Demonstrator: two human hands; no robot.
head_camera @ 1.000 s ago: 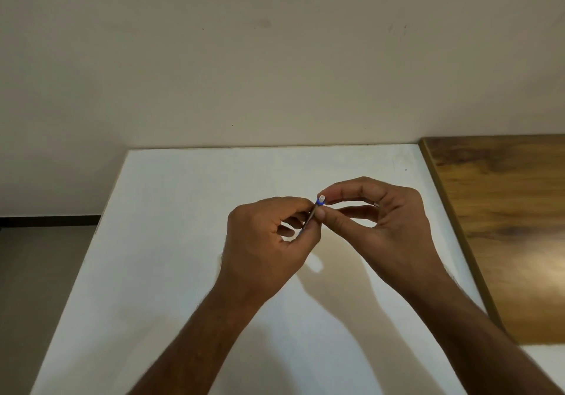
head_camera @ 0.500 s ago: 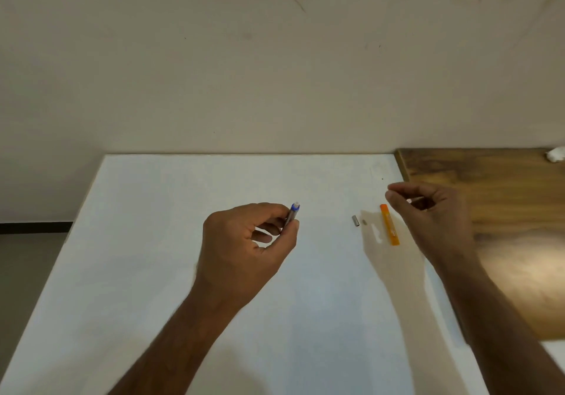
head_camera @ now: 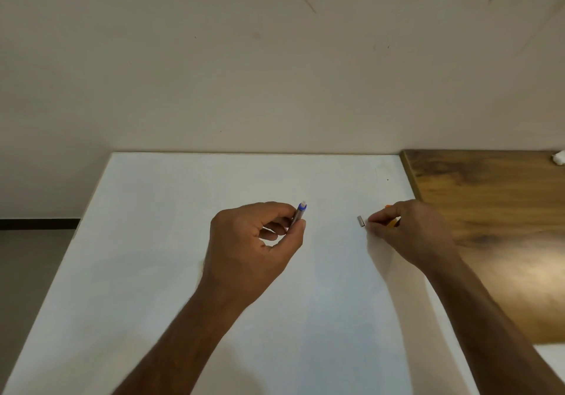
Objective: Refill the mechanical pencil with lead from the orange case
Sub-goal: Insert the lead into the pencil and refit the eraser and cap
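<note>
My left hand (head_camera: 253, 242) is closed around the mechanical pencil (head_camera: 300, 211), held upright over the white table (head_camera: 153, 242); only its blue end with a white tip shows above my fingers. A small grey cap (head_camera: 360, 221) lies on the table to the right. My right hand (head_camera: 409, 232) rests low just right of the cap, thumb and forefinger pinched together at the table surface. The orange case (head_camera: 393, 222) lies under that hand, and only slivers of it show. I cannot see anything between the pinched fingertips.
A wooden surface (head_camera: 495, 226) adjoins the white table on the right, with a small white object (head_camera: 559, 157) at its far edge. A beige wall runs along the table's back. The floor lies beyond the table's left edge.
My hands were together at the pencil's top a second ago. My right hand has since moved right and down to the table beside the cap and over the orange case. My left hand has kept the pencil.
</note>
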